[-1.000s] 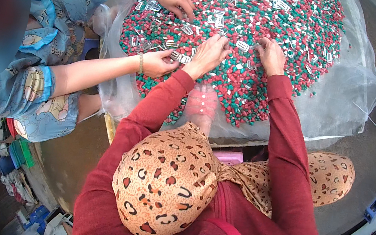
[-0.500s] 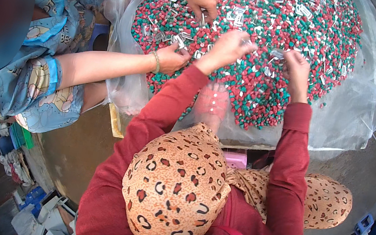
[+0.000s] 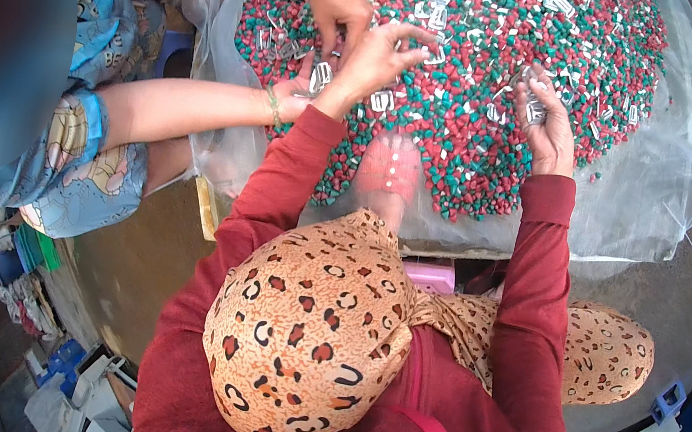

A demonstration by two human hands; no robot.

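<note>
My left hand (image 3: 379, 63) reaches over the pile with its index finger stretched out and the thumb apart. Nothing shows in its fingers; a pale slotted piece (image 3: 436, 53) lies by the fingertips. My right hand (image 3: 553, 134) is turned partly palm up, its fingers curled around a few shiny slotted buckle-like pieces (image 3: 534, 109). Beneath both hands spreads a wide pile of small red, green and white pellets (image 3: 464, 126), with more such pieces scattered over it. Another slotted piece (image 3: 322, 76) sits by a co-worker's hand, just left of my left wrist.
A co-worker in blue patterned clothes (image 3: 87, 161) sits at the left, one hand (image 3: 338, 9) over the pile close to my left hand. Translucent sheeting (image 3: 646, 195) lies under the pellets. My foot in a pink shoe (image 3: 389, 168) rests at the near edge, by a pink plastic object (image 3: 431, 276).
My left hand has moved left, toward the co-worker's hands, and its index finger has straightened. My right hand has turned, showing the pieces in it. The co-worker's upper hand has shifted left and down.
</note>
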